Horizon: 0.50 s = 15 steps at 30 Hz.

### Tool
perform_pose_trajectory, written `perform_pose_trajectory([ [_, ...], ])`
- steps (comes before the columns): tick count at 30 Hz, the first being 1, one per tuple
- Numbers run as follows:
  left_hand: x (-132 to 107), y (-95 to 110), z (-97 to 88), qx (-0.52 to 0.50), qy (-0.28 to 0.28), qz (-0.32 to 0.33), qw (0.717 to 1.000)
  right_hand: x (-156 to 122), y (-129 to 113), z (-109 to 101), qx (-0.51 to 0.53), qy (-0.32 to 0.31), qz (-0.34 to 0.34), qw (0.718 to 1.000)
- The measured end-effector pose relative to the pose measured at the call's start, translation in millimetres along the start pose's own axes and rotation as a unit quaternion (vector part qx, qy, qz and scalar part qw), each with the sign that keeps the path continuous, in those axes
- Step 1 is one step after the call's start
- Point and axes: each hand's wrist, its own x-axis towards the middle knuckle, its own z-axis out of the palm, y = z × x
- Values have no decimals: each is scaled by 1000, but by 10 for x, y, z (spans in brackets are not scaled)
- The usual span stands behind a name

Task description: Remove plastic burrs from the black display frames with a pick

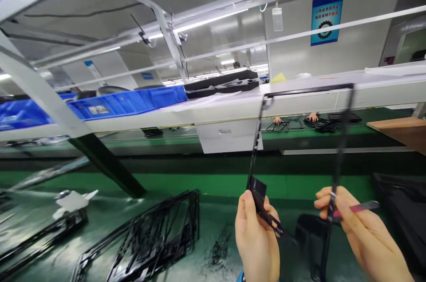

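A thin black rectangular frame [309,90] stands raised in front of me, its right side smeared by motion. My left hand [256,237] is closed on the lower part of its left side, where a dark flap hangs by the fingers. On the right side, my right hand [362,226] grips the same frame between thumb and fingers. A slim pink tool with a greyish tip [359,208] is also in that hand; its exact kind is unclear. Left of my hands, a pile of similar black frames [166,251] lies on the green bench [216,186].
Black scraps [218,248] lie beside the pile. More frames [43,240] and a white object [71,202] are at far left. A shelf [159,118] crosses ahead, bearing blue bins [129,102]. Beyond it, another person's hands [313,117] touch black frames. Dark parts [399,211] sit at right.
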Motion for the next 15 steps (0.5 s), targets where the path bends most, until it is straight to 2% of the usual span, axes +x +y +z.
perform_pose_trajectory([
  [4, 5, -38, 2, 37, -9, 50, 998, -128, 40, 89, 78, -97, 83, 989],
  [6, -14, -122, -22, 72, -26, 64, 995, -199, 6, 149, 114, -94, 93, 985],
  [7, -24, -168, -37, 99, -39, 68, 992, -223, -33, 180, 119, -69, 95, 986],
  [9, -31, -241, -69, 156, -64, 91, 981, -243, -149, 237, 103, 62, 103, 987],
  [10, -23, -257, -86, 178, -68, 127, 973, -243, -219, 260, 94, 124, 115, 981],
  [12, 18, -241, -121, 201, -65, 255, 943, -240, -352, 291, 77, 191, 118, 971],
  [13, 43, -213, -139, 203, -61, 352, 912, -244, -405, 298, 66, 203, 110, 971],
  [14, 62, -179, -158, 214, -59, 449, 866, -252, -446, 299, 55, 208, 99, 972],
  [15, 69, -145, -175, 219, -36, 549, 806, -266, -474, 297, 43, 210, 89, 973],
])
